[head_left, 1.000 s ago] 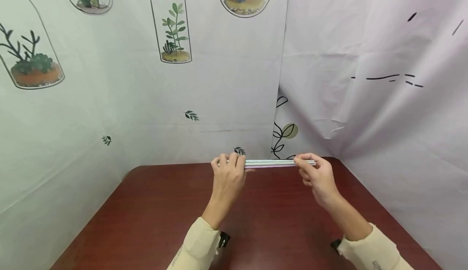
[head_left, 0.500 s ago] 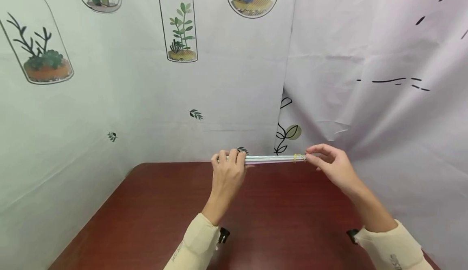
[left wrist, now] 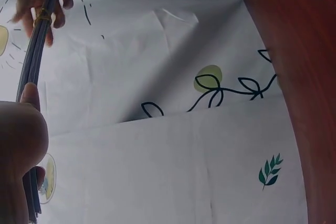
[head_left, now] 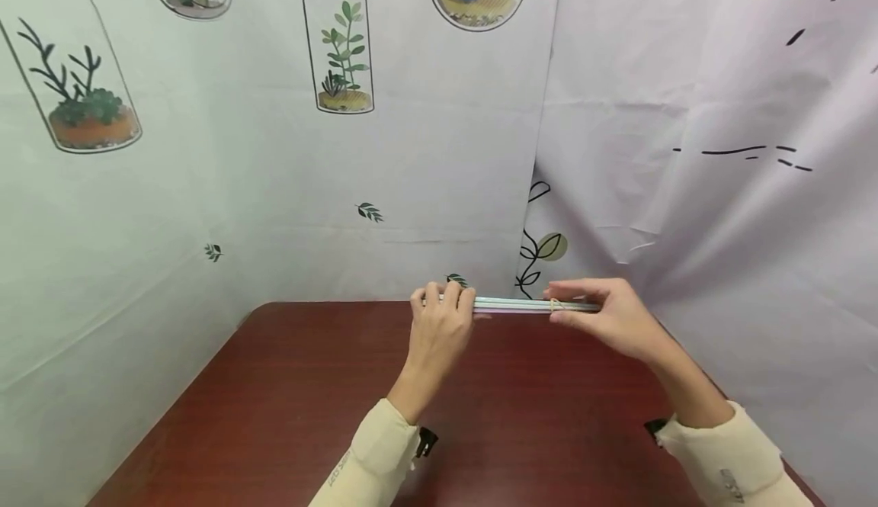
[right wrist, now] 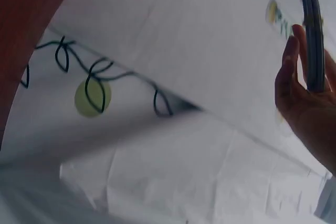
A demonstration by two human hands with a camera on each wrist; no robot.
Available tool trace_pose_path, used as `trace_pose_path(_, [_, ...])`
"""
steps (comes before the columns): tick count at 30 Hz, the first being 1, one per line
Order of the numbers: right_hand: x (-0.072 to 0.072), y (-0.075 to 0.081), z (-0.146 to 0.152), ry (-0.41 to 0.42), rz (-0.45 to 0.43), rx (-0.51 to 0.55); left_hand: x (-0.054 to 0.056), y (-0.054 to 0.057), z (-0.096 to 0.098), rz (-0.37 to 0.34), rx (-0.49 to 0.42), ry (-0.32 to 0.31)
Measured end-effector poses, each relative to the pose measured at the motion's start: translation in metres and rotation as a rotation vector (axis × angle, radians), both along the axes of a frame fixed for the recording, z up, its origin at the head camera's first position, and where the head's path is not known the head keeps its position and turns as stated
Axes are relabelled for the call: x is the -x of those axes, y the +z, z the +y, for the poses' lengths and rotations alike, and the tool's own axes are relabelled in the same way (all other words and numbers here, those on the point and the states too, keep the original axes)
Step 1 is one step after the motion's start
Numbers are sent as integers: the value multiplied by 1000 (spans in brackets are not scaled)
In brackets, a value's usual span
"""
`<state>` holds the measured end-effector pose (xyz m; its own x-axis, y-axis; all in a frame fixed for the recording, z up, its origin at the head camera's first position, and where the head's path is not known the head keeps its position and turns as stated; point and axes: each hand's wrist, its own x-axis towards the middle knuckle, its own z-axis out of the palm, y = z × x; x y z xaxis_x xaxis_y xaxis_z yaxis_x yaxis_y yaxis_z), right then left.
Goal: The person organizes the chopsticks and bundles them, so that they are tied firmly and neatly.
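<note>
My left hand (head_left: 439, 332) grips a bundle of thin pastel sticks (head_left: 511, 306), green, white and lilac, held level above the table's far edge. Whether they are chopsticks or straws I cannot tell. A yellow rubber band (head_left: 554, 306) circles the bundle near its right end. Around that end is my right hand (head_left: 620, 316), its fingers extended above the sticks and its thumb below, near the band. In the right wrist view the stick ends (right wrist: 315, 72) lie between thumb and fingers, and the thumb looks apart from them. Curled fingers hide the bundle's left part in the head view.
Beneath both hands spreads a dark red table (head_left: 329, 385). Pale cloth (head_left: 439, 171) printed with plants in jars hangs close behind it and along both sides. A dark strap piece (head_left: 426, 441) shows at the left cuff, and another (head_left: 655, 427) at the right.
The right hand pinched the bundle's right end, then drew back right and uncovered the band; now it has moved left over the end with fingers extended. The left hand keeps its grip.
</note>
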<state>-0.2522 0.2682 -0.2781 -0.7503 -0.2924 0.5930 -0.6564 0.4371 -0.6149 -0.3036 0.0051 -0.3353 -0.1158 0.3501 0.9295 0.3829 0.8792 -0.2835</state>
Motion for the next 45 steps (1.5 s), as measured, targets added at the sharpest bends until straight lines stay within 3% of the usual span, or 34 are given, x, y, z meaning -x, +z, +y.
trace_pose_path(3, [0,6,14,64,3,-22,0,0,-1,-7,-5,5])
trace_pose_path(6, [3,6,14,96,101,-63,-1,1,0,-2,6,9])
trace_pose_path(10, [9,-2,-5,24,252,-92,-2,0,3,-2,16,14])
trace_pose_path(13, [12,-9,-19,-31,308,-117,-3,-1,6,-17,26,18])
trace_pose_path(21, [6,-5,-8,-45,172,-172,-6,-4,8,-64,23,24])
trace_pose_path(23, [6,-4,-9,-44,221,-216,-6,-3,8,-75,20,21])
trace_pose_path(28, [13,-7,-28,-30,446,-323,-8,-1,12,-65,32,18])
trace_pose_path(30, [15,-7,-32,-15,442,-317,-9,0,12,-62,33,24])
trace_pose_path(36, [12,2,-17,16,311,-266,-9,1,10,-95,11,18])
trace_pose_path(42, [15,0,-33,-27,452,-293,-11,0,13,-108,2,36])
trace_pose_path(45, [13,-6,-44,-55,457,-309,-14,-2,17,-124,26,41])
